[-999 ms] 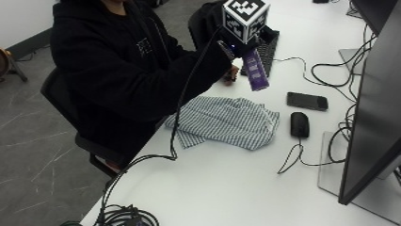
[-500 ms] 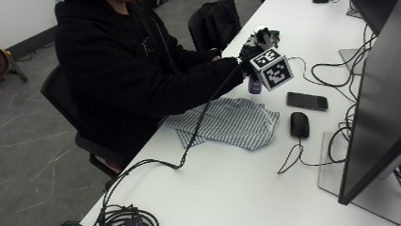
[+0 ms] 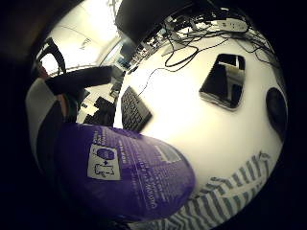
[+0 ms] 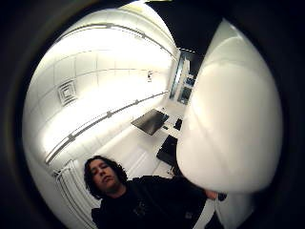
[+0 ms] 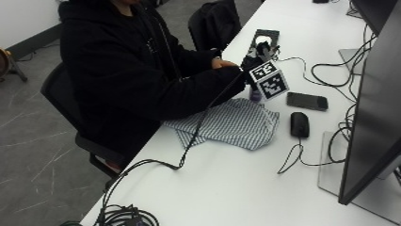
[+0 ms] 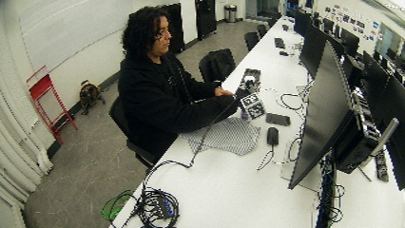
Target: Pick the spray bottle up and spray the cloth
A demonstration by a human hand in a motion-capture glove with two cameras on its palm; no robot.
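Gloved right hand (image 5: 255, 60) wrapped round purple spray bottle (image 5: 255, 93), held at the far edge of the striped cloth (image 5: 232, 123), bottle base close over the fabric. Cloth lying flat on the counter (image 5: 251, 188) near its front edge, phone (image 5: 307, 101) and mouse (image 5: 300, 124) just beside it.

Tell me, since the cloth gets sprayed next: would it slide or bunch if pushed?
The cloth lies rumpled with folded edges, so it is probably floppy and would bunch. It looks thin, likely light, and the table looks smooth, so it may also slide.
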